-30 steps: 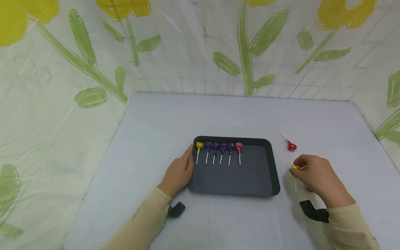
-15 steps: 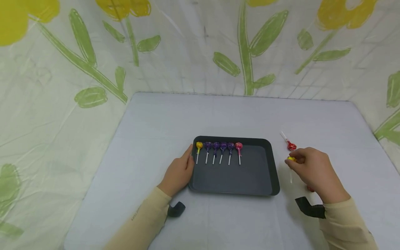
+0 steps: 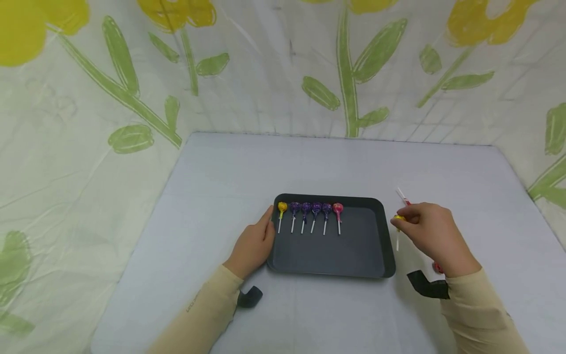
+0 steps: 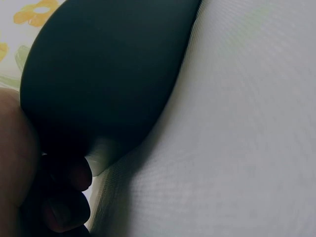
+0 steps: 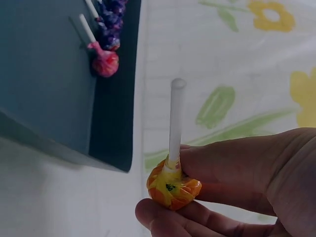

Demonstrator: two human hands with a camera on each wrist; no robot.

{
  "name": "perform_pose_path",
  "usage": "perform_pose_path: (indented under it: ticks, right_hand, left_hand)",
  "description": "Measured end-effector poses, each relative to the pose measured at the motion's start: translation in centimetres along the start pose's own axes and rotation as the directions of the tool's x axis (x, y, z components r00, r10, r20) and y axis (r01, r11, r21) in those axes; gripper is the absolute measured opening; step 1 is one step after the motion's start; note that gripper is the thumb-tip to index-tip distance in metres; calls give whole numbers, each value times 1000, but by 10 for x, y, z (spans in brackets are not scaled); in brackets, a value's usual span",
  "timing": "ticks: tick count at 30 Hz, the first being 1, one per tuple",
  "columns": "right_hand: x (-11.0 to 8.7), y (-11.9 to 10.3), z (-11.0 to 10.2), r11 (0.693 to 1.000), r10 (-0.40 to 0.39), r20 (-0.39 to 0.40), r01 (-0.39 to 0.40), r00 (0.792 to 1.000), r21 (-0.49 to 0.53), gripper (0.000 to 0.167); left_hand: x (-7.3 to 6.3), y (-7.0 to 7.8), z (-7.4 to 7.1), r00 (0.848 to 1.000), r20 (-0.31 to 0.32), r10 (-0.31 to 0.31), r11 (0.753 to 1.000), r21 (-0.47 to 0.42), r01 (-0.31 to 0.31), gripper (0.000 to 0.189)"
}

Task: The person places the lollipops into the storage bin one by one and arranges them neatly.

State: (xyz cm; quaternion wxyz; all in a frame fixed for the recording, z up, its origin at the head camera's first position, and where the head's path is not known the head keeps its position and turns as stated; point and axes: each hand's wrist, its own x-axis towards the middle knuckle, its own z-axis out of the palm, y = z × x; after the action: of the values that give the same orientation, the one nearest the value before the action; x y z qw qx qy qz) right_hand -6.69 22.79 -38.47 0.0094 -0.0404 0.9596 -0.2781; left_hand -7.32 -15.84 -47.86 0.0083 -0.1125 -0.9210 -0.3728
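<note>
My right hand point(image 3: 431, 233) pinches a yellow-wrapped lollipop point(image 5: 173, 185) by its candy head, just off the tray's right rim. Its white stick points down in the head view. The dark grey tray point(image 3: 331, 255) lies on the table, and my left hand point(image 3: 252, 243) grips its left side, with fingertips point(image 4: 69, 210) curled below the rim in the left wrist view. Along the tray's back edge runs a row of lollipops: a yellow one point(image 3: 282, 207) at the left, several purple ones point(image 3: 306, 207), and a pink one point(image 3: 338, 208) at the right end.
Behind my right hand, a red lollipop point(image 3: 403, 196) shows mostly its stick. Another red-wrapped piece point(image 3: 438, 267) peeks out beside the right wrist, partly covered. The white-covered table point(image 3: 230, 167) ends at a flower-patterned curtain point(image 3: 265, 73).
My right hand has moved left and away from me with the yellow lollipop, up close to the tray's right rim. A red piece has come into sight by the wrist. The left hand stays put.
</note>
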Motion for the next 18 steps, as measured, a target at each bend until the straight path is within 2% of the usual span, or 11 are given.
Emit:
perform_pose_path:
  ticks: [9, 18]
  right_hand:
    - [13, -5, 7, 999, 31, 27, -32, 999, 40, 31]
    - [27, -12, 14, 999, 4, 14, -5, 1000, 37, 25]
  left_hand:
    - [0, -1, 1, 1000, 7, 5, 1000, 1, -5, 52]
    - [-1, 2, -2, 1000, 10, 1, 1000, -12, -1, 52]
